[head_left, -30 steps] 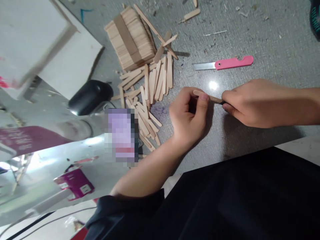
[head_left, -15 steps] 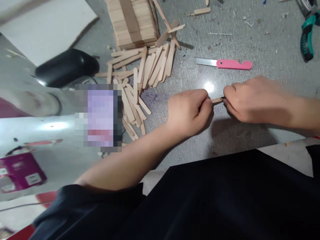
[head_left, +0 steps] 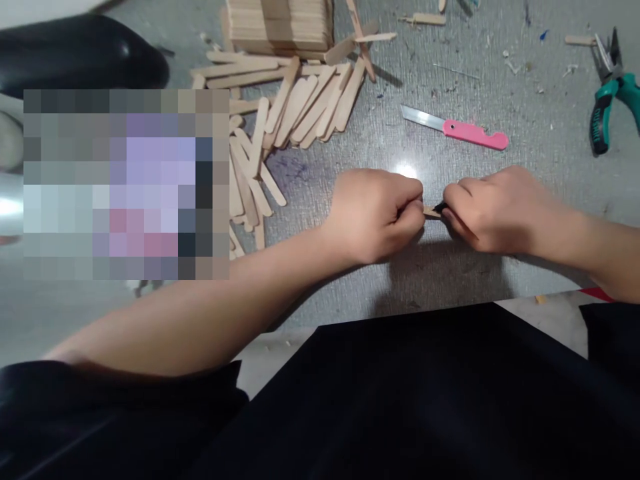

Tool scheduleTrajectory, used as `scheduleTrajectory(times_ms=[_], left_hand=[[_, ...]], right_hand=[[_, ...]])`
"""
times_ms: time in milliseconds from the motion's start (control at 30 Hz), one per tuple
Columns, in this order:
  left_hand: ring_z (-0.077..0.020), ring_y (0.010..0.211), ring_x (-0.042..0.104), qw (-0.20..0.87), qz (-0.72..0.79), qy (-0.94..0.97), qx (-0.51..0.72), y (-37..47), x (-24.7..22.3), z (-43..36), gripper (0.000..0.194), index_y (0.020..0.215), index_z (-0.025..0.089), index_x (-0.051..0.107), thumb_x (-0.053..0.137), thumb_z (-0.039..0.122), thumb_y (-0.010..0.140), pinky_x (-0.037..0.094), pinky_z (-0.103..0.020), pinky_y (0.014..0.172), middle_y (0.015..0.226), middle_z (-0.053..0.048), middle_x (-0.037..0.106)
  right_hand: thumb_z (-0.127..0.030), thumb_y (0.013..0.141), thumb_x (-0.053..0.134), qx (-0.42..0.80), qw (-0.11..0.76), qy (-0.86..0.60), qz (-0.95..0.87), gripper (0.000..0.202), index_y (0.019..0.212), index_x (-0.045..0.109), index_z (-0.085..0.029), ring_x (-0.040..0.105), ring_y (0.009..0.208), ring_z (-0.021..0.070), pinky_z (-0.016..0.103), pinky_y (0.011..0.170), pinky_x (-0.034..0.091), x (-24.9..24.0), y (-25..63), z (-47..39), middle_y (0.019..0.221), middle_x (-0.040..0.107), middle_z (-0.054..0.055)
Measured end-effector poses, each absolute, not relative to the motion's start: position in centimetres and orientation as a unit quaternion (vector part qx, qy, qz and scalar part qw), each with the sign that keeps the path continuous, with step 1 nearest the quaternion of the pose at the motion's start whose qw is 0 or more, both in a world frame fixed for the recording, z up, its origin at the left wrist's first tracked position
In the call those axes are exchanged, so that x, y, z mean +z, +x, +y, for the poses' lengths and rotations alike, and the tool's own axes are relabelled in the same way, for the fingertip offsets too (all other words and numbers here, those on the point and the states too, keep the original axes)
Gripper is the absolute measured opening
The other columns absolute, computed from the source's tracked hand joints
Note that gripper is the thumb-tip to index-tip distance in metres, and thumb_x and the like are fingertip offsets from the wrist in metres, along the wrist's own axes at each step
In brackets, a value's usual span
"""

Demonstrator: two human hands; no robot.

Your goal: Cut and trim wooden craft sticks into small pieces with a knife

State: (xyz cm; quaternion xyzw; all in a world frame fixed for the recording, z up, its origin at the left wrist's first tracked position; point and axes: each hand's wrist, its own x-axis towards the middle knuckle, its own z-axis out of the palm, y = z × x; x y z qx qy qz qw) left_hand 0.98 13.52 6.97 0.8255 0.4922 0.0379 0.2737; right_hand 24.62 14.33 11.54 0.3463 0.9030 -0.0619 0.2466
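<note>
Closed in a fist, my left hand (head_left: 377, 215) grips a wooden craft stick (head_left: 430, 212), and only a short length of it shows. My right hand (head_left: 500, 212) is closed just to the right, thumb and forefinger pinched at the stick's other end. A small black thing (head_left: 440, 207) pokes out between those fingers against the stick; its kind is hidden. Above both hands lies a pink-handled folding knife (head_left: 465, 130) with its blade out, pointing left.
Loose craft sticks (head_left: 305, 110) are heaped to the left, below a banded bundle of sticks (head_left: 280, 30). Pliers with teal and black handles (head_left: 607, 100) lie at the right. A thin needle-like piece (head_left: 456, 71) lies behind the knife. A dark rounded object (head_left: 85, 53) is at upper left.
The camera view has shifted, bringing more of the pliers into sight. Both hands stay closed around the stick; more of the black thing shows at the right fingertips.
</note>
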Motion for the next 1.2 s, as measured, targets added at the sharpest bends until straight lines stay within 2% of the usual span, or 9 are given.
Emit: scheduleTrajectory(times_ms=[267, 367, 500, 667, 867, 1067, 1200], left_hand=[[-0.0239, 0.071, 0.054, 0.245, 0.51, 0.825, 0.004, 1.3, 6.0, 13.5, 0.033, 0.086, 0.023, 0.076, 0.05, 0.03, 0.105, 0.03, -0.043, 0.075, 0.071, -0.006, 0.06], [-0.0246, 0.069, 0.053, 0.257, 0.509, 0.822, 0.016, 1.3, 6.7, 13.6, 0.031, 0.084, 0.025, 0.075, 0.052, 0.03, 0.103, 0.03, -0.044, 0.074, 0.069, -0.006, 0.059], [-0.0258, 0.068, 0.055, 0.283, 0.501, 0.816, 0.051, 1.2, 7.4, 13.6, 0.03, 0.079, 0.026, 0.072, 0.053, 0.029, 0.102, 0.03, -0.045, 0.074, 0.067, -0.007, 0.057], [-0.0258, 0.069, 0.055, 0.287, 0.501, 0.814, 0.065, 1.2, 7.2, 13.6, 0.026, 0.076, 0.026, 0.069, 0.056, 0.029, 0.099, 0.029, -0.045, 0.073, 0.066, -0.006, 0.056], [-0.0253, 0.069, 0.054, 0.283, 0.505, 0.814, 0.046, 1.4, 7.3, 13.6, 0.031, 0.078, 0.025, 0.07, 0.052, 0.03, 0.103, 0.027, -0.044, 0.074, 0.069, -0.007, 0.057], [-0.0273, 0.073, 0.062, 0.287, 0.504, 0.813, 0.048, 1.4, 7.4, 13.6, 0.032, 0.085, 0.025, 0.078, 0.054, 0.03, 0.105, 0.03, -0.044, 0.076, 0.073, -0.008, 0.064], [-0.0277, 0.073, 0.061, 0.29, 0.498, 0.815, 0.052, 1.4, 7.3, 13.7, 0.032, 0.084, 0.026, 0.079, 0.054, 0.028, 0.103, 0.029, -0.044, 0.075, 0.072, -0.008, 0.066]], right_hand=[[-0.036, 0.129, 0.03, -0.05, 0.163, 0.343, 0.924, 0.057, 0.115, 0.081, -0.018, 0.051, 0.069, 0.0238, 0.043, 0.065, 0.015, 10.6, 25.4, 14.2, 0.092, 0.08, 0.012], [-0.035, 0.132, 0.027, -0.039, 0.151, 0.329, 0.931, 0.059, 0.116, 0.081, -0.017, 0.052, 0.071, 0.023, 0.043, 0.066, 0.017, 11.0, 25.5, 14.0, 0.094, 0.08, 0.012], [-0.033, 0.132, 0.033, -0.033, 0.164, 0.326, 0.93, 0.054, 0.114, 0.081, -0.018, 0.054, 0.072, 0.0225, 0.042, 0.065, 0.018, 11.3, 25.3, 13.9, 0.095, 0.081, 0.011], [-0.035, 0.132, 0.027, -0.043, 0.156, 0.33, 0.93, 0.06, 0.114, 0.082, -0.018, 0.054, 0.071, 0.0239, 0.042, 0.065, 0.016, 11.0, 25.3, 14.0, 0.093, 0.079, 0.011], [-0.025, 0.128, 0.039, -0.032, 0.127, 0.324, 0.937, 0.048, 0.106, 0.081, -0.019, 0.051, 0.071, 0.0228, 0.041, 0.065, 0.015, 11.0, 25.2, 13.7, 0.088, 0.076, 0.009], [-0.019, 0.127, 0.037, -0.06, 0.172, 0.338, 0.923, 0.047, 0.108, 0.08, -0.019, 0.054, 0.075, 0.0236, 0.041, 0.068, 0.019, 12.3, 24.4, 13.5, 0.095, 0.079, 0.011], [-0.017, 0.125, 0.038, -0.066, 0.193, 0.353, 0.913, 0.045, 0.112, 0.081, -0.018, 0.051, 0.072, 0.0229, 0.041, 0.065, 0.019, 12.7, 24.1, 13.4, 0.096, 0.079, 0.011]])
